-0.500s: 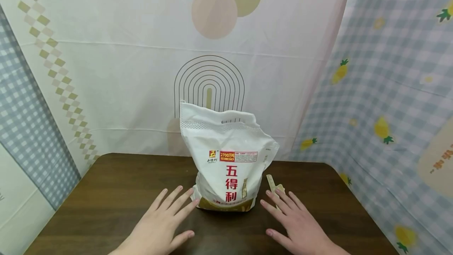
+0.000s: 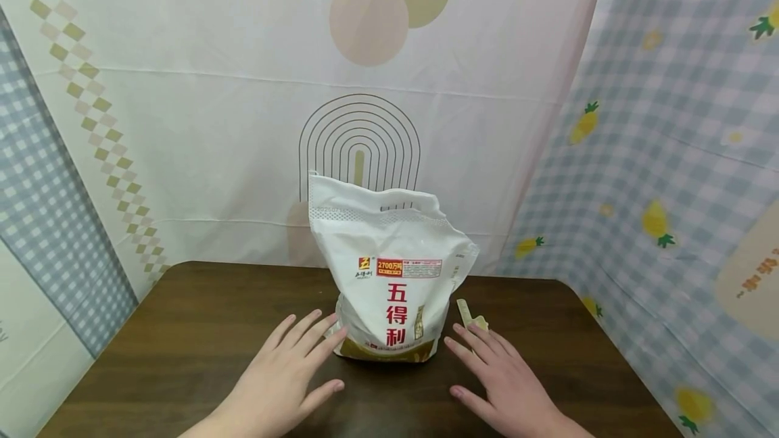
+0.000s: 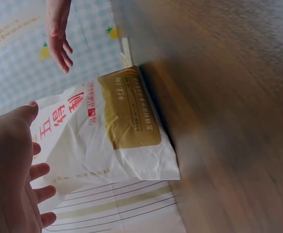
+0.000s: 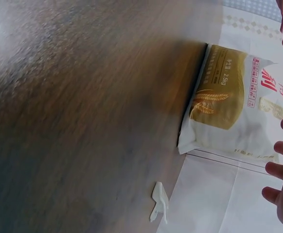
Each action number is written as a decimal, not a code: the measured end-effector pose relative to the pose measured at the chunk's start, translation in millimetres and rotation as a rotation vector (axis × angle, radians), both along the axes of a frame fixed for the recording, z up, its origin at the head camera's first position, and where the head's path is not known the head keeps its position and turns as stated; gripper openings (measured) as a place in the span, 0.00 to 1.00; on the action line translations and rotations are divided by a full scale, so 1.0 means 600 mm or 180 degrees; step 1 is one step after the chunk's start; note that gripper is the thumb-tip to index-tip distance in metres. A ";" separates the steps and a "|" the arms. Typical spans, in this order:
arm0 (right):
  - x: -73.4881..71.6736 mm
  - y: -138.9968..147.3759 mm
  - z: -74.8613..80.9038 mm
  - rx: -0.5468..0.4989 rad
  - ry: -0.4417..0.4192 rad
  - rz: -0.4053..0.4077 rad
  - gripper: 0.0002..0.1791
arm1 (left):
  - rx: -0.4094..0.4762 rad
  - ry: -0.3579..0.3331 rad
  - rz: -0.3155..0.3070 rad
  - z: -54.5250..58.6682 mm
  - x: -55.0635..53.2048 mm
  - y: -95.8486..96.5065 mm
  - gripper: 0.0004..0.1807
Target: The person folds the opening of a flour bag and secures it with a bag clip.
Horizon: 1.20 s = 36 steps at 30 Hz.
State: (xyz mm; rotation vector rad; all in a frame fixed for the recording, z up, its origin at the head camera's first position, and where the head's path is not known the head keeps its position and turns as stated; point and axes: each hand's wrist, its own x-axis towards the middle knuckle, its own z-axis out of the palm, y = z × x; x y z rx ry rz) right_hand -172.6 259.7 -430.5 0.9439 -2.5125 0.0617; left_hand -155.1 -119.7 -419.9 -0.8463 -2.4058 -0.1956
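Observation:
A white flour bag [image 2: 389, 249] with red characters and a gold-brown base stands upright on the dark wooden table, its top pinched flat and leaning left. My left hand [image 2: 276, 377] hovers in front of its lower left side, fingers spread; in the head view those fingertips overlap the bag's edge. On the other side my right hand [image 2: 502, 377] is held with straight, spread fingers, palm toward the table. Both hands hold nothing. Just beyond the right fingertips lies a small pale plastic piece [image 2: 464, 311] with a flat strip-like handle, partly hidden by that hand. It also shows in the right wrist view [image 4: 159, 201].
The brown table [image 2: 201, 316] has rounded far corners. Behind it hangs a white patterned cloth [image 2: 231, 154], close to the table's far edge. A blue checked cloth [image 2: 639, 154] with pineapples hangs along the right side, and another checked cloth [image 2: 55, 174] on the left.
My left hand has shifted slightly right and away from me, toward the bag. The right hand has moved a little left. The bag and the pale piece stay in place.

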 end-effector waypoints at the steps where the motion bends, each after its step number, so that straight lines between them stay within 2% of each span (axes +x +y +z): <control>1: 0.001 -0.001 0.000 -0.0019 0.0001 -0.0013 0.36 | 0.0020 0.0012 -0.0005 0.002 0.000 0.001 0.35; 13: -0.003 -0.018 0.008 -0.0285 -0.0105 -0.0152 0.34 | 0.0252 0.0128 0.0007 0.036 -0.008 0.019 0.36; 20: -0.008 -0.021 0.011 -0.0443 -0.0058 -0.0171 0.33 | 0.0411 0.0071 0.0034 0.052 -0.015 0.036 0.35; 27: -0.010 -0.024 0.014 -0.0709 -0.0159 -0.0287 0.30 | 0.0447 -0.0051 0.0128 0.068 -0.023 0.050 0.35; 36: -0.014 -0.029 0.020 -0.1001 -0.0228 -0.0422 0.27 | 0.0507 -0.0009 0.0129 0.094 -0.033 0.061 0.35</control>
